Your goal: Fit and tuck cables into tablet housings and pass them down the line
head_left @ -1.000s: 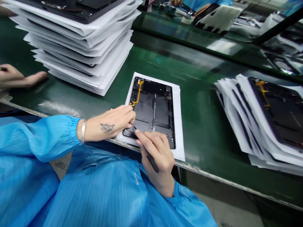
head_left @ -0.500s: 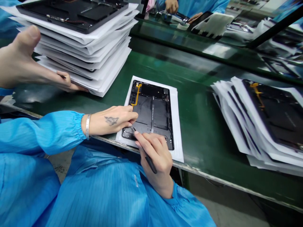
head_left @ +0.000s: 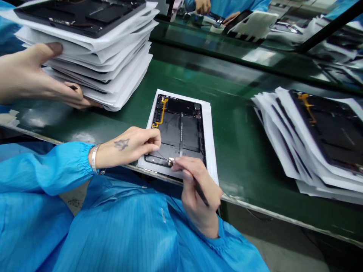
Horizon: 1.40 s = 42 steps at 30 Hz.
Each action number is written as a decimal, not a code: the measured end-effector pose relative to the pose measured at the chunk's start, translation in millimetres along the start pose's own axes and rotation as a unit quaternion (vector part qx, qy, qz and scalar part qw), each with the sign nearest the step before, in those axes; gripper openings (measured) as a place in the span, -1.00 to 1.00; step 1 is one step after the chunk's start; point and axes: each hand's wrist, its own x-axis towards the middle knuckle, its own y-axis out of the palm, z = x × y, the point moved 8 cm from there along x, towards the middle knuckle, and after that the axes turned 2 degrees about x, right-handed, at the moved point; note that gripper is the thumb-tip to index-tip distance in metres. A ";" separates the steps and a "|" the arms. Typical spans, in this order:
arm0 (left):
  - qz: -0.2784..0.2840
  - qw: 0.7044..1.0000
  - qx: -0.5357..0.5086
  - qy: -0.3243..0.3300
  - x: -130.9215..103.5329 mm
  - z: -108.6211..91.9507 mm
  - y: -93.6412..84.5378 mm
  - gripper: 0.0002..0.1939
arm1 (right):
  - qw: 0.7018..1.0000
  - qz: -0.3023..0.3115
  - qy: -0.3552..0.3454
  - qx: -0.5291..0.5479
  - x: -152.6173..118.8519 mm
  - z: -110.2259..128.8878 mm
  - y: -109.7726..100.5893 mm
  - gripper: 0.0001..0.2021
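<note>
An opened tablet housing [head_left: 191, 130], black inside with an orange flat cable [head_left: 162, 113] at its upper left, lies on white sheet paper [head_left: 211, 151] at the bench's front edge. Over its lower left side, my left hand [head_left: 132, 143] is closed in a pinch; whatever is between the fingertips is too small to make out. My right hand [head_left: 200, 189] grips dark tweezers [head_left: 202, 193] like a pen, low over the housing's near edge. By those fingertips shows a small silvery part [head_left: 170, 161]. The fingers hide the tweezers' tips.
At the left stands a tall stack of housings and white sheets [head_left: 113, 75], with another person's hand [head_left: 42, 75] against its side. A lower, leaning stack [head_left: 286, 139] lies on the green bench [head_left: 235, 151] at right. Across the bench, a co-worker's hand [head_left: 202, 6] shows.
My right hand has shifted right along the housing's near edge, and the silvery part now shows. My left hand has drawn slightly left. The other person's thumb has come in against the stack.
</note>
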 end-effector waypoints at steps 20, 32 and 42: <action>-0.053 0.984 -0.151 -0.073 -14.5 22.1 12.2 -0.86 | 0.984 0.151 0.015 -0.096 24.8 -13.0 46.4 -0.82; -0.192 0.975 0.064 0.090 -40.7 -9.1 -5.5 -0.93 | 0.989 0.139 0.037 -0.029 27.5 -16.1 43.8 -0.81; -0.170 0.981 0.070 0.061 -34.4 -11.2 -1.1 -0.93 | 0.992 0.116 0.017 -0.044 25.9 -13.5 43.2 -0.79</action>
